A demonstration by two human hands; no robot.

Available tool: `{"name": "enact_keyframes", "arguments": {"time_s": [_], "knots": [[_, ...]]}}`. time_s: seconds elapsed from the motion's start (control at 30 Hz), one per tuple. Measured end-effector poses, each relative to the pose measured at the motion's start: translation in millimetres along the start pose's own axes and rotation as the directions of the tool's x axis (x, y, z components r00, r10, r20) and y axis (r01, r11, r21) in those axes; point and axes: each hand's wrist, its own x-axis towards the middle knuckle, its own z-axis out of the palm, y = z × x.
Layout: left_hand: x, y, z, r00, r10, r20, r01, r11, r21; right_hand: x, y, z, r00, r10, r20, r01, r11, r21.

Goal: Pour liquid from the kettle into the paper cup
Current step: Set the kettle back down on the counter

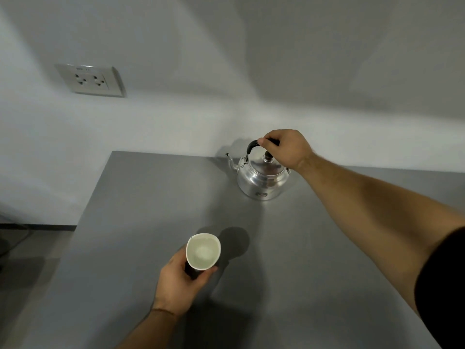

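A shiny metal kettle (261, 177) with a black handle and lid knob stands upright on the grey table (141, 197), near the wall, spout pointing left. My right hand (286, 149) is closed around the top of its handle. Nearer to me, the paper cup (203, 251), white inside and dark outside, is held by my left hand (180, 285), which wraps its lower side. The cup leans slightly toward me, so its inside shows; I cannot tell whether there is liquid in it.
A white wall rises behind the table, with a double power socket (91, 80) at the upper left. The table's left edge runs diagonally, with floor beyond it at the lower left. The kettle and cup stand well apart.
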Motion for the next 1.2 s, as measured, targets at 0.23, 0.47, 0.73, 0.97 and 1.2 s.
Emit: {"name": "enact_keyframes", "arguments": {"time_s": [0.23, 0.47, 0.73, 0.97, 1.2], "knots": [[-1.6, 2.3, 0.6, 1.000, -0.002, -0.008, 0.002, 1.000, -0.013, 9.5, 0.0, 1.0, 1.000, -0.023, -0.015, 0.023, 1.000, -0.010], [-2.2, 5.1, 0.9, 1.000, -0.004, -0.020, 0.003, 1.000, -0.008, 13.2, -0.6, 1.3, 1.000, -0.023, -0.016, 0.023, 0.999, -0.023], [-3.5, 9.0, 0.0, 1.000, 0.010, -0.018, -0.010, 1.000, 0.008, 2.3, -8.8, 0.4, 0.998, -0.059, -0.029, 0.055, 0.991, -0.123], [-4.2, 14.4, -5.4, 0.998, -0.035, 0.047, 0.038, 0.998, -0.050, -48.1, -17.3, -1.8, 0.974, -0.107, -0.200, 0.061, 0.973, -0.224], [-15.3, 30.3, -3.1, 0.995, -0.088, 0.051, 0.091, 0.994, -0.055, -133.1, -22.0, -10.3, 0.961, -0.132, -0.243, 0.093, 0.982, -0.166]]}}
